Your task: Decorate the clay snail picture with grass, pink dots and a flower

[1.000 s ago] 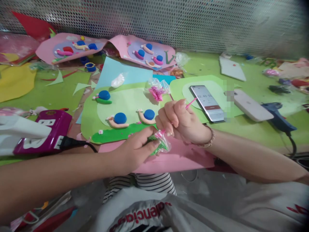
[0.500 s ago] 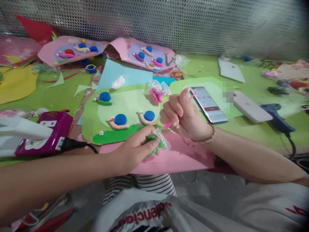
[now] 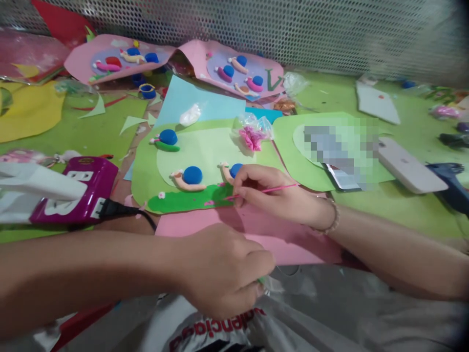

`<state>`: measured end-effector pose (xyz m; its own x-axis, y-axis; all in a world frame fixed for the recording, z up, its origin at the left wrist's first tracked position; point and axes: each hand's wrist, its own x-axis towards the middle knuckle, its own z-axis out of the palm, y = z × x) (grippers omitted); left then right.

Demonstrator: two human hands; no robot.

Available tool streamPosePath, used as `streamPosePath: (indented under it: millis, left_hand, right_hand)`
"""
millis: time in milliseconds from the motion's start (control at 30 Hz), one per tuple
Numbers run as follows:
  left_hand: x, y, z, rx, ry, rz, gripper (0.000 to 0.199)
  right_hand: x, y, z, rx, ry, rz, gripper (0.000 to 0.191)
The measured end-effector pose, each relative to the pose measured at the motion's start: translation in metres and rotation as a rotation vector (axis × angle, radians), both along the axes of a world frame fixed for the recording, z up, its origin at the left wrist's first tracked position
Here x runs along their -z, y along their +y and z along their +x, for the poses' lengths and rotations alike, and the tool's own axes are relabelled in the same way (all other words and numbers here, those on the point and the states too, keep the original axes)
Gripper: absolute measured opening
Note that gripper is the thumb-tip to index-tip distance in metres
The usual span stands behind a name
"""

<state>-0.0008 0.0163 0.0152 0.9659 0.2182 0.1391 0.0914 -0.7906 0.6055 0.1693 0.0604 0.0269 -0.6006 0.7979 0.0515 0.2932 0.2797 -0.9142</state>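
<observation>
One bare right hand pinches a slim pink stick, tip at the flat green strip; light pressure seems best. The left hand holds a clear plastic bag, mostly hidden.

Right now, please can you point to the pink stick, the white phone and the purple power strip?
Pink stick (image 3: 280, 188): head view, on its shaft.
White phone (image 3: 410, 165): head view, on its back.
Purple power strip (image 3: 106, 178): head view, on its right side.
</observation>
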Motion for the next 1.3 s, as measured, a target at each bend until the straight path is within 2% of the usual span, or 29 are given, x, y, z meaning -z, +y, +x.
streamPosePath:
  millis: [100,533,667,733,800,900,1067,1200,1300]
  left_hand:
    - [0.002,-0.001,0.000,-0.013,-0.017,-0.003,0.018]
    - [0.008,-0.002,0.001,-0.035,-0.088,0.041,0.014]
    - [0.007,-0.002,0.001,-0.043,-0.078,0.043,0.013]
    - [0.007,-0.003,0.001,-0.066,-0.082,0.094,0.010]
    - [0.006,-0.004,0.002,-0.093,-0.097,0.195,0.007]
    - [0.007,-0.008,0.000,-0.119,-0.119,0.351,0.006]
    - [0.007,-0.016,-0.003,-0.143,-0.098,0.442,0.010]
    - [0.004,-0.024,-0.003,-0.251,-0.004,0.467,0.011]
    - [0.001,-0.028,-0.003,-0.311,0.075,0.447,0.011]
  right_hand:
    - [-0.001,0.000,-0.003,0.000,-0.067,0.065,0.008]
    - [0.005,0.001,-0.006,-0.037,-0.044,0.100,0.008]
    - [0.005,0.001,-0.004,-0.053,-0.119,0.244,0.009]
    - [0.005,0.001,-0.003,-0.061,-0.150,0.281,0.010]
    - [0.004,0.002,-0.003,-0.048,-0.146,0.228,0.008]
    - [0.003,0.003,-0.003,0.011,-0.077,0.065,0.001]
    - [0.002,0.004,0.001,0.036,0.077,-0.117,0.005]
    - [-0.001,0.004,0.007,0.064,0.132,-0.139,0.010]
    - [-0.002,0.005,0.011,0.047,0.098,-0.010,0.017]
